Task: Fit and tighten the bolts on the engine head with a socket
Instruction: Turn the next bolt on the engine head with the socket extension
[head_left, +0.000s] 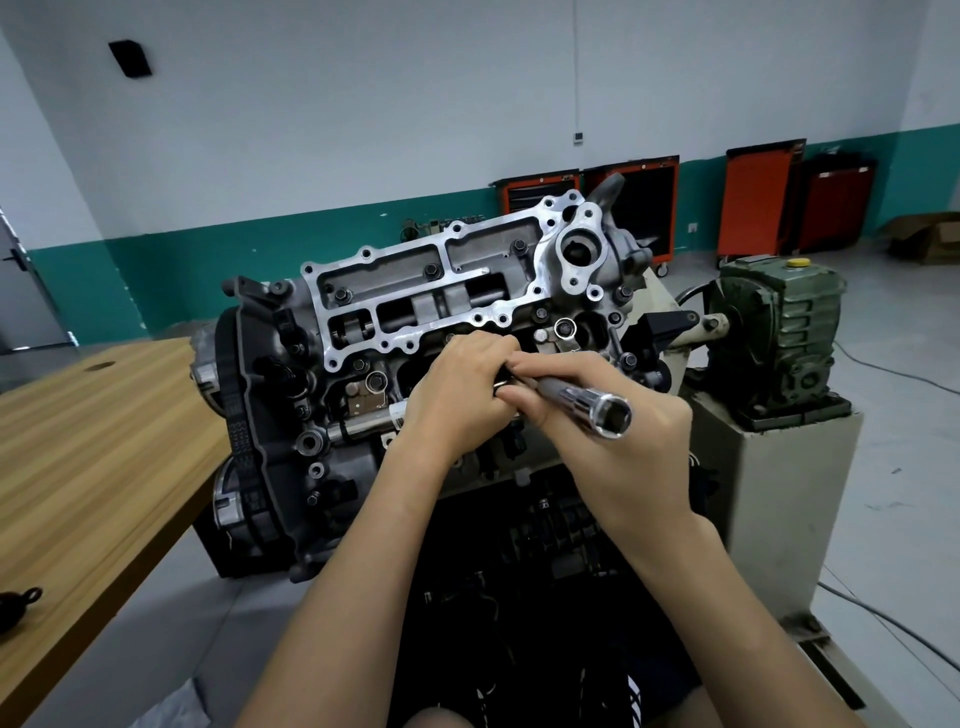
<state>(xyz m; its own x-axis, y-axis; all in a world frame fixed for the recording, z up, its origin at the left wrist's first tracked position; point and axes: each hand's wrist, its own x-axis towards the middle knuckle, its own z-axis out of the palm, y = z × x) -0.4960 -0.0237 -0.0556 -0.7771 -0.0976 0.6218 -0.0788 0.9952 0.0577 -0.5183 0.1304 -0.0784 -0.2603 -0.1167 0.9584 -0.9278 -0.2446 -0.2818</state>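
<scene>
The socket (614, 415) is held in the air just above the near side of the engine head (415, 291), fitted on the end of a dark bar (558, 387). Their shared long axis runs from upper left to lower right, lying low and nearly level. The socket's open mouth points down-right, toward the camera and away from the head. The right grip (623, 462), a bare hand, lies under the tool and pinches the bar between curled fingers (535, 368) and thumb, with the socket lying across the back of its palm. The left grip (457, 387) is closed over the bar's far end, knuckles up. A glint of metal shows between its fingers, but the end itself is hidden. Dark bolts (431, 270) sit in the head's bright top frame, which slopes up to the right. A toothed belt (236, 421) wraps the engine's left end. A green gearbox (779, 332) stands on a grey stand (789, 499) to the right. A wooden bench (88, 441) stands to the left, and red tool carts (758, 197) line the far wall.
</scene>
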